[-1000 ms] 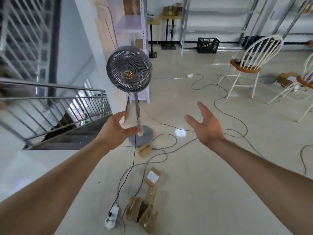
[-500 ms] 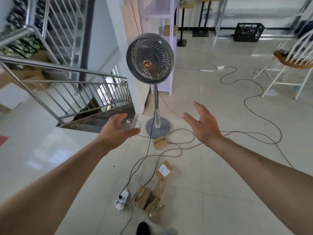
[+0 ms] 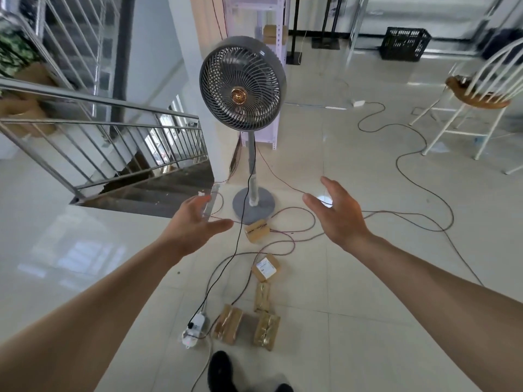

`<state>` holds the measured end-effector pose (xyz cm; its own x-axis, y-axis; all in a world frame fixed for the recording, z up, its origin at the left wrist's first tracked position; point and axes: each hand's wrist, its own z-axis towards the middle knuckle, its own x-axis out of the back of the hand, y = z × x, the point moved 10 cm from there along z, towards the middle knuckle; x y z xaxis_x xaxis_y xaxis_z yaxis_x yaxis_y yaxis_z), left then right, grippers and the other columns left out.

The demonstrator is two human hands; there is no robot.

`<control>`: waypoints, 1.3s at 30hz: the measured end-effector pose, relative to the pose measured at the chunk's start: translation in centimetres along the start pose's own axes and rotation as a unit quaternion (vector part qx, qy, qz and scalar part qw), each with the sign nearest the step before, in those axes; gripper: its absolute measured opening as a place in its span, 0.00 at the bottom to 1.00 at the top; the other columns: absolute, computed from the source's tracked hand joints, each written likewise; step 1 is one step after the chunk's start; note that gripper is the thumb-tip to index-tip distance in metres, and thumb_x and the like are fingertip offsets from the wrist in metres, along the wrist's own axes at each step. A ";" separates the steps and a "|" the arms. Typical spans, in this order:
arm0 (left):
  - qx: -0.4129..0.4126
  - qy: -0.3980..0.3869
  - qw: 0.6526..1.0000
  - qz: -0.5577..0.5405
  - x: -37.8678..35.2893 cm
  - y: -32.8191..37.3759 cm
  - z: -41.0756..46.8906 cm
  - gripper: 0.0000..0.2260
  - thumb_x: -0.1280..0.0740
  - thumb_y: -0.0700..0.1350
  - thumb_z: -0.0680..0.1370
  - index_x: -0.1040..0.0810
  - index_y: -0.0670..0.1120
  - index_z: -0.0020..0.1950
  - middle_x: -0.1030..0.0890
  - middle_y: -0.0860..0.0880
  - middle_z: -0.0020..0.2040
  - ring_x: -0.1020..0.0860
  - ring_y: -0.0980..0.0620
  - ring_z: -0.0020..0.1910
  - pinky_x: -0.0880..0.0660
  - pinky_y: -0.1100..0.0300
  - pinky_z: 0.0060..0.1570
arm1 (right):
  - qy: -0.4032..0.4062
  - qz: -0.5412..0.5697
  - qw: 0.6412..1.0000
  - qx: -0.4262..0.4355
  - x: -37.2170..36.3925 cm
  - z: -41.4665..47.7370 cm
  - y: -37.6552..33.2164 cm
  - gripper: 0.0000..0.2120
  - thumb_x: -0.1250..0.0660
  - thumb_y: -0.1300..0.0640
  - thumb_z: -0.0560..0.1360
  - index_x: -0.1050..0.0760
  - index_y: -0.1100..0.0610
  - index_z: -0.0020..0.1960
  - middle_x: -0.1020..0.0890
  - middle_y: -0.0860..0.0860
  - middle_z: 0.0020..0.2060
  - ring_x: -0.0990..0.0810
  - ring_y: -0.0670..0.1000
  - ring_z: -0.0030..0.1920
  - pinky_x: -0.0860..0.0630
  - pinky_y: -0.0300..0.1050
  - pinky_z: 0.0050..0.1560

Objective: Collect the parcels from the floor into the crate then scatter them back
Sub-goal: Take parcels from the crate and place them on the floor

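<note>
A: On the tiles ahead of the feet, what lies there?
B: Five brown parcels [image 3: 229, 323] — one just beside the base of the fan [image 3: 242, 83], a labelled parcel [image 3: 266, 267] nearer, three clustered by the power strip [image 3: 195, 329], with cables [image 3: 410, 162] among them.
A: And the crate [image 3: 404, 43]?
B: Black, well apart, by the far wall; I cannot tell what is in it.
A: The hands?
B: Left hand [image 3: 195, 222] and right hand [image 3: 336, 213] reach forward in the air, fingers spread and relaxed, holding nothing.
A: How far along?
B: My guess — either collecting has not begun, or the scattering is done.
</note>
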<state>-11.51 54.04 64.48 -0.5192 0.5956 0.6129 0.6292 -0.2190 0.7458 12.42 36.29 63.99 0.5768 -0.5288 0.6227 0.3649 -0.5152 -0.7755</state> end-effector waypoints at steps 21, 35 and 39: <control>0.185 -0.080 0.977 -0.075 -4.7 -24.7 8.5 0.37 0.22 0.53 0.72 0.32 0.48 0.78 0.28 0.48 0.74 0.29 0.48 0.71 0.34 0.56 0.70 | -0.131 -0.064 0.987 -0.070 -24.0 4.4 5.0 0.29 0.33 0.45 0.81 0.33 0.53 0.79 0.31 0.49 0.78 0.34 0.50 0.78 0.38 0.44 0.74; 0.412 -0.042 0.894 -0.170 -23.1 -52.7 5.7 0.11 0.30 0.57 0.74 0.25 0.57 0.53 0.23 0.51 0.55 0.24 0.56 0.48 0.27 0.59 0.51 | -0.324 -0.125 0.930 -0.121 -48.8 2.1 26.6 0.32 0.33 0.41 0.80 0.35 0.50 0.80 0.32 0.47 0.79 0.34 0.50 0.78 0.37 0.52 0.78; 0.449 -0.049 0.873 -0.186 -30.0 -60.1 5.6 0.22 0.30 0.56 0.73 0.22 0.44 0.62 0.21 0.43 0.61 0.23 0.43 0.61 0.26 0.47 0.62 | -0.372 -0.146 0.908 -0.127 -55.4 1.4 33.0 0.33 0.33 0.43 0.81 0.38 0.51 0.82 0.34 0.47 0.80 0.36 0.50 0.79 0.39 0.49 0.77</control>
<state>-30.55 53.69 -0.18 -0.7591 0.5701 0.3142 0.6510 0.6703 0.3563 -6.44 49.53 3.76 0.8512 0.2091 0.4814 0.4557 -0.7493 -0.4805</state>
